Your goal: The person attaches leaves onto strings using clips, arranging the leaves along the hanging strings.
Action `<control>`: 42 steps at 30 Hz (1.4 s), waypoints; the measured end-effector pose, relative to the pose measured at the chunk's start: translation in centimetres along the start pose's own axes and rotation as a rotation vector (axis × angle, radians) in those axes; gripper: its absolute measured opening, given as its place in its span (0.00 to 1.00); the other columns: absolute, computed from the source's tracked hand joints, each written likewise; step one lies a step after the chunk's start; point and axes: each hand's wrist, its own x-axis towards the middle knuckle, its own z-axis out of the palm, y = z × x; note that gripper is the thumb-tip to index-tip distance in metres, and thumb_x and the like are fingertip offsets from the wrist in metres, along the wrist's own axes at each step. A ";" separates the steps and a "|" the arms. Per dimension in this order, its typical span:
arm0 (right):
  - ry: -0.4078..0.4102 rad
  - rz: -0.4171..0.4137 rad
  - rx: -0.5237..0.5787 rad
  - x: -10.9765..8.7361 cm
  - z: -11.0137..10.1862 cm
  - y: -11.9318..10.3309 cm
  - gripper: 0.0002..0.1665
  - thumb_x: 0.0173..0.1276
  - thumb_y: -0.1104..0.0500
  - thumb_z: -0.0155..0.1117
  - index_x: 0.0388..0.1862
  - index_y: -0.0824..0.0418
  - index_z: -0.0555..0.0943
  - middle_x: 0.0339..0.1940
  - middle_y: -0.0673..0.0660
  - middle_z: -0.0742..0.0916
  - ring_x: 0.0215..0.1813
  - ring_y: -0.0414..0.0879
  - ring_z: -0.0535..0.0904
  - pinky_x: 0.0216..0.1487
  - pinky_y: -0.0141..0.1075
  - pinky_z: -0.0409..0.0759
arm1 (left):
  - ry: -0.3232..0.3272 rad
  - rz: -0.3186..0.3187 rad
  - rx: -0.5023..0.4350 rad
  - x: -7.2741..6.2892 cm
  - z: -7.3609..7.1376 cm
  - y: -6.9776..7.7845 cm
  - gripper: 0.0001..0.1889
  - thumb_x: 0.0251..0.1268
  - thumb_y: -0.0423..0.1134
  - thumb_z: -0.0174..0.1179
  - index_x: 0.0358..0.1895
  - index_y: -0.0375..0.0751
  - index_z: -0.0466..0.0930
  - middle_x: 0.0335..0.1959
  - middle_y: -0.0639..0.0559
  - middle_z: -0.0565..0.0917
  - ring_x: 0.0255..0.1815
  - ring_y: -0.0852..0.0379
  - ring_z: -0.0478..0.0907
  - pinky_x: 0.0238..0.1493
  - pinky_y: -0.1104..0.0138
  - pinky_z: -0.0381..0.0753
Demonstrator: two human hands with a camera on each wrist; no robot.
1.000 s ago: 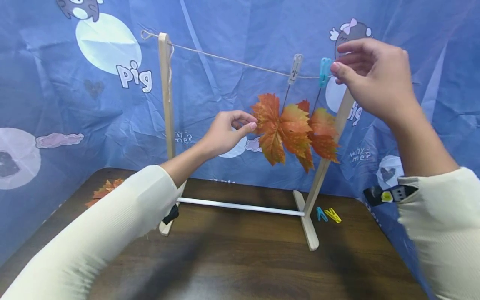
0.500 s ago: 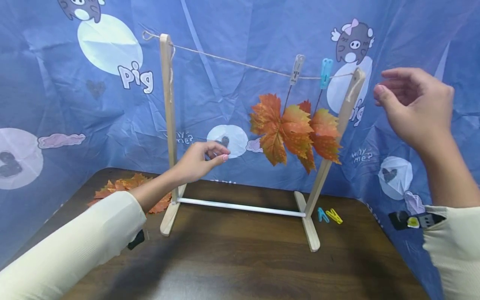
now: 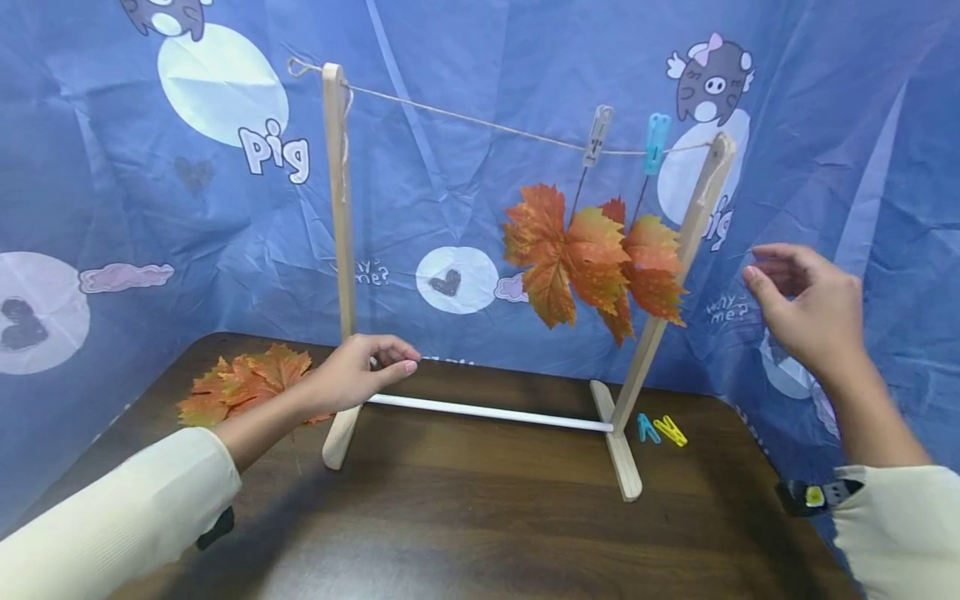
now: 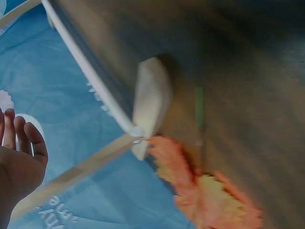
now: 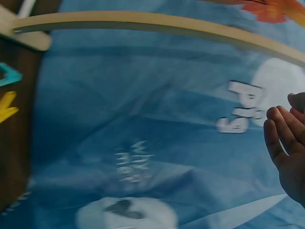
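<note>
Two orange maple leaves hang by their stems from a string [image 3: 465, 122]: the left leaf [image 3: 551, 258] under a clear clothespin [image 3: 597, 136], the right leaf [image 3: 654, 267] under a blue clothespin [image 3: 656, 143]. My left hand [image 3: 358, 371], fingers loosely bent and holding nothing, is in front of the foot of the stand's left post [image 3: 339, 200]. Beside that wrist, more orange leaves [image 3: 251, 382] lie on the table, partly hidden by my forearm. My right hand [image 3: 813, 312] holds nothing and is right of the right post [image 3: 675, 275], its fingers relaxed.
A blue clothespin [image 3: 648, 428] and a yellow clothespin [image 3: 670, 431] lie on the brown table [image 3: 480, 517] right of the stand's right foot [image 3: 624, 467]. A white rod [image 3: 487, 411] joins the two feet low down. Blue printed cloth [image 3: 450, 200] hangs behind.
My left hand has left the hanging left leaf and moved down and left toward the table leaves. My right hand has come away from the blue clothespin on the string, rightward and down.
</note>
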 end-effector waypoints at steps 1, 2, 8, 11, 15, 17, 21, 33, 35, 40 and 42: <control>-0.004 -0.003 0.010 -0.5 0.4 0.5 0.17 0.72 0.61 0.67 0.56 0.68 0.84 0.41 0.70 0.89 0.34 0.11 0.69 0.37 0.13 0.64 | -0.004 -0.005 0.002 -0.3 0.0 -0.4 0.08 0.74 0.40 0.64 0.49 0.44 0.87 0.35 0.56 0.86 0.34 0.57 0.79 0.33 0.65 0.77; -0.010 -0.008 0.019 -1.0 0.8 1.0 0.17 0.71 0.62 0.68 0.55 0.69 0.84 0.40 0.70 0.89 0.33 0.11 0.69 0.36 0.12 0.65 | -0.007 -0.009 0.009 -0.7 0.0 -0.8 0.08 0.74 0.40 0.64 0.49 0.44 0.87 0.35 0.55 0.87 0.34 0.57 0.79 0.33 0.66 0.77; -0.080 -0.021 0.059 -4.1 3.6 3.7 0.14 0.68 0.66 0.70 0.50 0.71 0.84 0.36 0.69 0.89 0.31 0.11 0.70 0.34 0.12 0.67 | -0.019 -0.028 0.044 -3.0 -0.6 -3.5 0.07 0.74 0.38 0.64 0.48 0.43 0.87 0.37 0.54 0.88 0.36 0.58 0.81 0.39 0.63 0.80; -0.140 -0.012 0.053 -5.7 4.8 5.0 0.14 0.68 0.66 0.70 0.50 0.71 0.84 0.35 0.69 0.89 0.32 0.13 0.70 0.33 0.12 0.68 | -0.025 -0.038 0.056 -4.1 -1.2 -4.8 0.06 0.73 0.37 0.64 0.47 0.43 0.87 0.36 0.55 0.88 0.37 0.59 0.81 0.40 0.63 0.80; -0.201 -0.012 0.031 -7.7 6.2 6.6 0.13 0.67 0.67 0.70 0.50 0.71 0.84 0.34 0.67 0.90 0.31 0.28 0.79 0.32 0.14 0.70 | -0.043 -0.078 0.023 -5.4 -2.4 -6.4 0.06 0.72 0.35 0.64 0.47 0.39 0.86 0.35 0.49 0.87 0.33 0.55 0.81 0.33 0.65 0.80; -0.228 -0.011 0.027 -8.5 6.9 7.4 0.13 0.67 0.67 0.70 0.49 0.71 0.84 0.33 0.65 0.90 0.31 0.35 0.82 0.32 0.15 0.71 | -0.051 -0.093 0.018 -5.9 -3.2 -7.2 0.07 0.72 0.35 0.64 0.47 0.36 0.86 0.35 0.47 0.87 0.33 0.54 0.81 0.32 0.65 0.81; -0.277 0.014 0.020 -10.2 8.2 8.6 0.13 0.68 0.66 0.70 0.49 0.70 0.83 0.34 0.64 0.90 0.32 0.48 0.86 0.32 0.25 0.77 | -0.073 -0.107 0.074 -6.7 -4.7 -8.4 0.09 0.72 0.36 0.65 0.48 0.35 0.86 0.35 0.51 0.88 0.36 0.55 0.82 0.35 0.64 0.80; -0.425 0.140 -0.030 -14.3 11.4 10.8 0.16 0.69 0.63 0.69 0.51 0.72 0.82 0.38 0.66 0.89 0.37 0.58 0.86 0.40 0.54 0.83 | -0.250 -0.109 0.040 -8.4 -6.5 -10.8 0.07 0.66 0.31 0.68 0.45 0.35 0.86 0.40 0.48 0.88 0.37 0.62 0.81 0.37 0.68 0.80; -0.456 0.156 -0.040 -14.8 11.7 11.1 0.17 0.69 0.63 0.69 0.52 0.72 0.81 0.38 0.65 0.89 0.39 0.58 0.86 0.42 0.55 0.82 | -0.282 -0.123 0.025 -8.5 -6.6 -11.1 0.08 0.65 0.30 0.69 0.45 0.35 0.86 0.40 0.47 0.88 0.37 0.62 0.80 0.37 0.69 0.80; -0.523 0.198 -0.034 -15.9 12.3 11.9 0.20 0.66 0.64 0.71 0.54 0.74 0.80 0.41 0.68 0.88 0.43 0.61 0.86 0.45 0.57 0.82 | -0.355 -0.121 0.005 -8.8 -6.5 -11.6 0.10 0.61 0.29 0.71 0.45 0.33 0.85 0.39 0.46 0.87 0.33 0.61 0.79 0.33 0.68 0.79; -0.542 0.228 -0.018 -16.3 12.6 12.1 0.22 0.65 0.65 0.72 0.55 0.74 0.80 0.43 0.69 0.88 0.45 0.63 0.86 0.47 0.58 0.82 | -0.366 -0.117 0.006 -8.8 -6.5 -11.7 0.10 0.61 0.28 0.71 0.45 0.33 0.85 0.39 0.45 0.87 0.32 0.60 0.79 0.32 0.68 0.79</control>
